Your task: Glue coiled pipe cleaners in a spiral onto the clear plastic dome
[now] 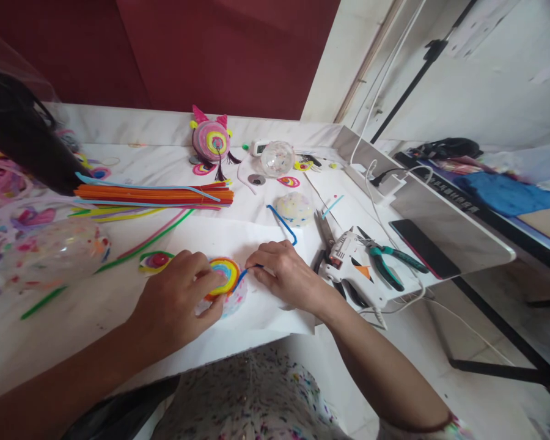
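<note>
Head: glue gun (near right hand)

dk red panel, wht wall

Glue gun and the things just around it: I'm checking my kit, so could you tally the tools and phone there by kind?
Glue gun: 1
Pliers: 1 pair, green-handled
Scissors: 1 pair, partly hidden
Phone: 1
Total: 4
</note>
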`<state>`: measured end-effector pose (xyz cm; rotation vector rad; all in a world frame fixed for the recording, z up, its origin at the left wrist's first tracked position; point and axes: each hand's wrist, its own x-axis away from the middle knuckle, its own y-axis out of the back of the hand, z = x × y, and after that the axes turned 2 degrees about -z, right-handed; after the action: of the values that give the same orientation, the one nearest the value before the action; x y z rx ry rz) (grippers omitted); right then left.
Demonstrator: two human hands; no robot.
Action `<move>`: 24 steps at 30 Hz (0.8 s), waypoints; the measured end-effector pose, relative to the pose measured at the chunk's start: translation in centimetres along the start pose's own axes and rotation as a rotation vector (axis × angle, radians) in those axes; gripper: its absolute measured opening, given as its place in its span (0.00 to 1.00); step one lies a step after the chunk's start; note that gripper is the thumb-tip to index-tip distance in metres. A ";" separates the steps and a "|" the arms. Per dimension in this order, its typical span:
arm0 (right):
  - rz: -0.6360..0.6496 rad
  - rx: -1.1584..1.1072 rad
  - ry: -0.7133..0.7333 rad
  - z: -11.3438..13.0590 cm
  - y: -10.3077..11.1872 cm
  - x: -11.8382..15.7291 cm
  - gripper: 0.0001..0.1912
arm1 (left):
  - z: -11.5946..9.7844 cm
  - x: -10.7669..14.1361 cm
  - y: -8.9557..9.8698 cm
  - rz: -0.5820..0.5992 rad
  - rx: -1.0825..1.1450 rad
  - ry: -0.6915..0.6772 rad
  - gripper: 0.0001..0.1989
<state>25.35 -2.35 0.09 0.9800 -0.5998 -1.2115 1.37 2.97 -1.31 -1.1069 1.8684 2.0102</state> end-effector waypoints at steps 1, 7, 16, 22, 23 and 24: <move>0.017 -0.006 -0.003 0.1 0.2 -0.2 0.10 | 0.0 0.0 0.0 -0.002 0.002 -0.004 0.06; 0.113 0.016 -0.035 0.8 1.0 -1.5 0.12 | 0.0 0.0 0.1 -0.014 -0.010 -0.030 0.06; 0.200 0.169 -0.068 2.5 2.0 -3.1 0.12 | -0.2 -0.2 0.1 -0.004 -0.024 -0.012 0.05; 0.162 0.213 -0.069 2.4 1.5 -3.4 0.10 | -0.3 -0.2 0.2 -0.017 -0.029 -0.016 0.05; 0.153 0.215 -0.074 2.4 1.4 -3.4 0.10 | -0.3 -0.2 0.2 -0.020 -0.026 -0.016 0.05; 0.148 0.221 -0.078 2.5 1.4 -3.5 0.09 | -0.3 -0.2 0.2 -0.023 -0.021 -0.014 0.04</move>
<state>23.02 0.28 2.88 1.0558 -0.8670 -1.0718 1.52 2.78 -1.02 -1.1113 1.8230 2.0249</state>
